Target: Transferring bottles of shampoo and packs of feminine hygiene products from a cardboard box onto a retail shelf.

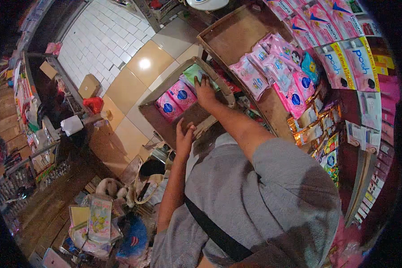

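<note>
Inside a cardboard box [194,130], two pink Paseo tissue packs [176,100] lie side by side. A green soft pack [193,72] fills the far end of the same box. My right hand [205,92] rests on that green pack with its fingers spread over the top. Whether those fingers grip it is not clear. By the box's near side is my left hand [185,137], fingers apart and holding nothing.
Right of the box, a shallow wooden tray [227,37] carries several pink soft packs [278,63]. Sachet strips [335,63] hang beyond it. Tiled floor [139,72] spreads to the left, with a small carton [89,86]. Plastic-wrapped goods [98,217] lie at lower left.
</note>
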`<state>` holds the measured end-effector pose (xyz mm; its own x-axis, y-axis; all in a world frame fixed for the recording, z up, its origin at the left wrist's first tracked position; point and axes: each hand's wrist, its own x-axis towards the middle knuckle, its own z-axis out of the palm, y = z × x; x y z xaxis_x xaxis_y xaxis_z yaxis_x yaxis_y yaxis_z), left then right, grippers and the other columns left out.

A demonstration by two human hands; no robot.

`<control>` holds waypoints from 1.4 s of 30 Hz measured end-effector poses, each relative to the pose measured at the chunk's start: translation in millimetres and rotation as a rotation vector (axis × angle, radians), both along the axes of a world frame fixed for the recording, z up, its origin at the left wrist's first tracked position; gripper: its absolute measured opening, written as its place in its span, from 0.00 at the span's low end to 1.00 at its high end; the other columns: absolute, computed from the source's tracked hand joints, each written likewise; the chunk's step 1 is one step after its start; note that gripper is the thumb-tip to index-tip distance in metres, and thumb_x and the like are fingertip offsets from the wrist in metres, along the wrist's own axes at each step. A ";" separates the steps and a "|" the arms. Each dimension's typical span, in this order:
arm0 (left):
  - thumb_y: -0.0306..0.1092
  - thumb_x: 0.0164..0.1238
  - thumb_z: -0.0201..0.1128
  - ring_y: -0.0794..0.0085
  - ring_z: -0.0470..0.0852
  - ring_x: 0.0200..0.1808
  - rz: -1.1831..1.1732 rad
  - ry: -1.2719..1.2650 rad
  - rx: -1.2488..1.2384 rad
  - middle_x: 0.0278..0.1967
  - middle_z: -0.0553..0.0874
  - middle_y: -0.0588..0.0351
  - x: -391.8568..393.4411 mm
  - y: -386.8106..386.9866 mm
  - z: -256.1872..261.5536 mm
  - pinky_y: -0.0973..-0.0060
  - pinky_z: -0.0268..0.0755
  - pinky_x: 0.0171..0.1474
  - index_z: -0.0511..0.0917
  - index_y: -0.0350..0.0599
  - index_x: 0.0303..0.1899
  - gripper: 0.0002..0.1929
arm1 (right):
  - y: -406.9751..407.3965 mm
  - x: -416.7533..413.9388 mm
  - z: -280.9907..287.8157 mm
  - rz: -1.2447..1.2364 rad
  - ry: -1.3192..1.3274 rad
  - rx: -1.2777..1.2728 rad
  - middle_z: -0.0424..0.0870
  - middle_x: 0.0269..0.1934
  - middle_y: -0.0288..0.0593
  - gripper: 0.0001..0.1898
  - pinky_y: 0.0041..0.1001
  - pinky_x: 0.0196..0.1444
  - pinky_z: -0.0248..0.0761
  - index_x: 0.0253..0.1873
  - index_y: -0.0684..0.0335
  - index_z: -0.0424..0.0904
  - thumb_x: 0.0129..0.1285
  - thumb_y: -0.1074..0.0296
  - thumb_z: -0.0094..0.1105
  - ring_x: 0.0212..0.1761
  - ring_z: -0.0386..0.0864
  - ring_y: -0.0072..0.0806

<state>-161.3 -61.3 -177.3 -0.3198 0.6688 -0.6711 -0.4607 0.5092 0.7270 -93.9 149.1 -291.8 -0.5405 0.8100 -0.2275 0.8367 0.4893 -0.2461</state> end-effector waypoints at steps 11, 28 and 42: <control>0.38 0.78 0.64 0.68 0.83 0.55 -0.003 0.035 0.049 0.62 0.81 0.50 -0.6 9.1 -3.4 0.70 0.78 0.56 0.63 0.46 0.75 0.30 | -4.9 17.4 17.3 -0.014 0.183 -0.087 0.59 0.77 0.70 0.33 0.54 0.75 0.63 0.79 0.61 0.62 0.68 0.70 0.53 0.78 0.61 0.66; 0.34 0.80 0.60 0.70 0.84 0.54 -0.151 0.002 0.286 0.56 0.83 0.53 78.8 76.2 31.9 0.71 0.78 0.57 0.74 0.41 0.65 0.18 | -53.2 160.7 139.0 -0.121 0.760 -0.036 0.80 0.62 0.53 0.21 0.44 0.63 0.75 0.65 0.63 0.78 0.70 0.62 0.61 0.61 0.81 0.51; 0.30 0.76 0.63 0.69 0.82 0.52 -0.464 0.305 0.401 0.51 0.83 0.51 167.8 141.6 27.9 0.71 0.74 0.58 0.78 0.34 0.57 0.14 | -76.1 311.1 185.2 -0.322 0.710 0.035 0.86 0.51 0.51 0.14 0.42 0.57 0.78 0.57 0.62 0.82 0.70 0.65 0.63 0.55 0.84 0.51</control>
<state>6.5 80.3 -149.5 -0.0752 0.9604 -0.2682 -0.0039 0.2687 0.9632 217.2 73.0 -106.6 -0.2841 0.9520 0.1138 0.5864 0.2664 -0.7650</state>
